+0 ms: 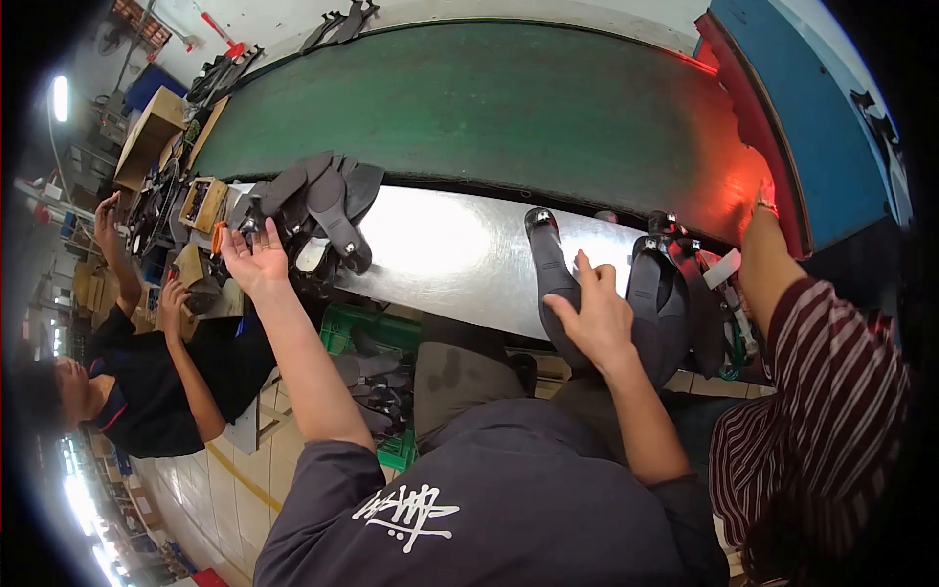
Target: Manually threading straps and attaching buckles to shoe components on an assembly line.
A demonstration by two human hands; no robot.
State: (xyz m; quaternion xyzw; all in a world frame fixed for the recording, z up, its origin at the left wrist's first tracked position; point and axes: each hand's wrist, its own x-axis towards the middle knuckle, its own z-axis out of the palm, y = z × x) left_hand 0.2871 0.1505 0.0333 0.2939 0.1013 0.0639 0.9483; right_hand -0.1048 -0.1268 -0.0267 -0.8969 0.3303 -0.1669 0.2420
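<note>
My left hand (pixel 256 262) is raised palm up with its fingers spread, and nothing lies in it. Beside it, on the left part of the shiny metal table, a heap of dark grey sole-shaped shoe pieces (pixel 331 207) overlaps. My right hand (pixel 595 318) has its index finger and thumb stretched apart. It is over the lower part of a long dark shoe piece (pixel 550 256) with a glossy black toe end; whether it touches the piece I cannot tell. Just right of this hand, similar shoe pieces (pixel 653 293) stand close together.
A green conveyor belt (pixel 460 98) runs behind the metal table (pixel 440 235). At its right end is a red-lit, blue-sided machine (pixel 812 127), where a co-worker's striped sleeve (pixel 822 352) reaches in. Another co-worker (pixel 147 391) works at left. A green crate (pixel 401 450) holds dark pieces below.
</note>
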